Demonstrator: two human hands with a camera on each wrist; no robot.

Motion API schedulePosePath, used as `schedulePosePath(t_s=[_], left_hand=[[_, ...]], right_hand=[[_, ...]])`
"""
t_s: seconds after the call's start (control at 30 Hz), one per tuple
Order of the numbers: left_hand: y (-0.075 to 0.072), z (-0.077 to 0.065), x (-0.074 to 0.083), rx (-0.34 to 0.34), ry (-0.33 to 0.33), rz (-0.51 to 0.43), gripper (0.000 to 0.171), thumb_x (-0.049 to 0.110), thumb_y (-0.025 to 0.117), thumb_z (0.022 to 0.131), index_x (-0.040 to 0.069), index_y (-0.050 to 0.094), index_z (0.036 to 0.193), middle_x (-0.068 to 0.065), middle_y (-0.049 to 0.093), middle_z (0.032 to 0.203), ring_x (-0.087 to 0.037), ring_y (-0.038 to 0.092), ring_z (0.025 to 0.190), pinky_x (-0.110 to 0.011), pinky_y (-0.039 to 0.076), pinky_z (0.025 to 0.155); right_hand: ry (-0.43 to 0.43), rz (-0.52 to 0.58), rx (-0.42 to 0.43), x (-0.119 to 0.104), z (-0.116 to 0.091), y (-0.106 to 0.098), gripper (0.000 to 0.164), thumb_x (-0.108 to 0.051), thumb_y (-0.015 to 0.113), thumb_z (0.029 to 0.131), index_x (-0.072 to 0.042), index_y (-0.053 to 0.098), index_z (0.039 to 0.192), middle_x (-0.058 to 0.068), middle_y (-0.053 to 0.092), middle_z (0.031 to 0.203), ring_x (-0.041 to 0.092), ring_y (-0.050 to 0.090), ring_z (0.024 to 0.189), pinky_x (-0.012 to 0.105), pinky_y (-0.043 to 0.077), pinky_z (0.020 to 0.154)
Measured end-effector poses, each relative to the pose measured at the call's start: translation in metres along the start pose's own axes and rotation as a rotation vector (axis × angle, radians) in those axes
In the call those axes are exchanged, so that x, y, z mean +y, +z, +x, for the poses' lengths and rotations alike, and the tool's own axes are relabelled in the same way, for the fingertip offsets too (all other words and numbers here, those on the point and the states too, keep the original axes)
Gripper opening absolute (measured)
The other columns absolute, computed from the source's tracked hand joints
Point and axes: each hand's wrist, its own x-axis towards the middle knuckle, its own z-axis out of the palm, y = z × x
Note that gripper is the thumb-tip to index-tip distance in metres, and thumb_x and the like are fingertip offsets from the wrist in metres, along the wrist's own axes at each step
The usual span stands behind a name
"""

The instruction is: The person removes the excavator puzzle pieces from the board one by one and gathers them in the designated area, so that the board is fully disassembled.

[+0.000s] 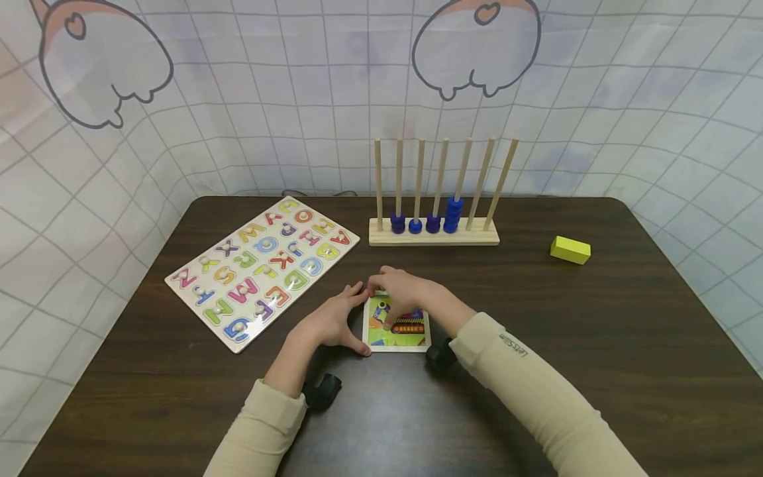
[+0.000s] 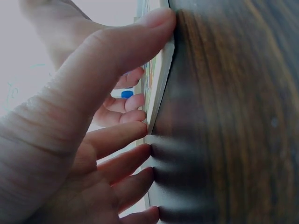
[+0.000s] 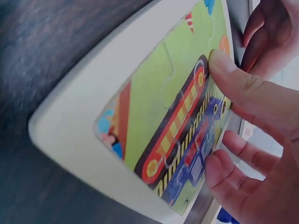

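A picture puzzle (image 1: 409,329) lay between the two hands.
The left hand (image 1: 330,323) spread wide along its edge; the right hand (image 1: 405,291) rested a relaxed thumb on it. It looked light and stiff, best held by its pale rim (image 3: 70,119).

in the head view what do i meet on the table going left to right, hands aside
Letter board → picture puzzle → yellow block. The peg rack overlaps the puzzle's span, so it is left out.
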Motion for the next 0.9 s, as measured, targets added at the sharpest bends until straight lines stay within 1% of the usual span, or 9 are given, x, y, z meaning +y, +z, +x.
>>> schedulePosePath(t_s=[0.13, 0.23, 0.4, 0.53, 0.63, 0.73, 0.9], left_hand=[[-0.0004, 0.0005, 0.0001, -0.001, 0.007, 0.002, 0.104, 0.035, 0.086, 0.059, 0.008, 0.031, 0.143, -0.01, 0.015, 0.151, -0.031, 0.011, 0.137, -0.047, 0.022, 0.106], [-0.0007, 0.0002, 0.0004, -0.008, -0.004, -0.002, 0.104, 0.035, 0.085, 0.06, 0.009, 0.029, 0.144, -0.008, 0.014, 0.152, -0.03, 0.01, 0.138, -0.047, 0.021, 0.106], [-0.0004, -0.0001, 0.0005, -0.007, -0.011, -0.01, 0.104, 0.035, 0.085, 0.06, 0.01, 0.029, 0.144, -0.008, 0.014, 0.152, -0.029, 0.009, 0.138, -0.048, 0.021, 0.106], [-0.0003, -0.0002, 0.0008, 0.002, 0.003, -0.008, 0.104, 0.034, 0.086, 0.059, 0.009, 0.03, 0.143, -0.009, 0.015, 0.152, -0.03, 0.01, 0.138, -0.047, 0.022, 0.106], [-0.0001, -0.0007, 0.0012, 0.007, 0.009, -0.012, 0.104, 0.034, 0.086, 0.059, 0.008, 0.03, 0.143, -0.009, 0.015, 0.151, -0.03, 0.01, 0.138, -0.047, 0.022, 0.106], [0.0003, -0.0007, 0.0011, 0.004, -0.001, -0.019, 0.104, 0.034, 0.086, 0.059, 0.009, 0.03, 0.143, -0.008, 0.015, 0.152, -0.03, 0.01, 0.138, -0.047, 0.022, 0.106], [0.0002, 0.0003, 0.0002, 0.001, -0.014, -0.022, 0.104, 0.034, 0.086, 0.059, 0.009, 0.03, 0.143, -0.007, 0.015, 0.152, -0.029, 0.01, 0.138, -0.047, 0.022, 0.106]], right_hand=[[-0.022, -0.023, 0.016, 0.0024, -0.0008, 0.0, 0.055, -0.025, 0.084, 0.065, -0.015, 0.057, 0.113, 0.006, 0.047, 0.112, 0.018, 0.047, 0.097, 0.034, 0.044, 0.088], [-0.036, -0.039, 0.023, 0.0025, -0.0014, -0.0003, 0.055, -0.026, 0.084, 0.065, -0.016, 0.058, 0.113, 0.006, 0.048, 0.115, 0.019, 0.047, 0.1, 0.035, 0.043, 0.09], [-0.055, -0.046, 0.022, 0.001, -0.0026, -0.0018, 0.055, -0.024, 0.083, 0.065, -0.015, 0.059, 0.115, 0.006, 0.049, 0.117, 0.02, 0.047, 0.102, 0.036, 0.042, 0.092], [-0.064, -0.065, 0.007, 0.0012, -0.0026, -0.0035, 0.056, -0.019, 0.084, 0.066, -0.015, 0.059, 0.116, 0.006, 0.05, 0.116, 0.019, 0.047, 0.102, 0.035, 0.043, 0.09], [-0.07, -0.059, 0.0, 0.0021, -0.0028, -0.0046, 0.057, -0.015, 0.083, 0.066, -0.014, 0.059, 0.117, 0.006, 0.051, 0.115, 0.018, 0.048, 0.099, 0.034, 0.045, 0.086], [-0.069, -0.037, 0.001, 0.0031, -0.0025, -0.0046, 0.056, -0.013, 0.083, 0.066, -0.014, 0.059, 0.116, 0.006, 0.051, 0.113, 0.017, 0.047, 0.095, 0.033, 0.046, 0.083], [-0.078, -0.006, -0.006, 0.0039, -0.0014, -0.0048, 0.054, -0.012, 0.083, 0.066, -0.013, 0.059, 0.114, 0.008, 0.049, 0.112, 0.018, 0.047, 0.094, 0.033, 0.046, 0.083]])
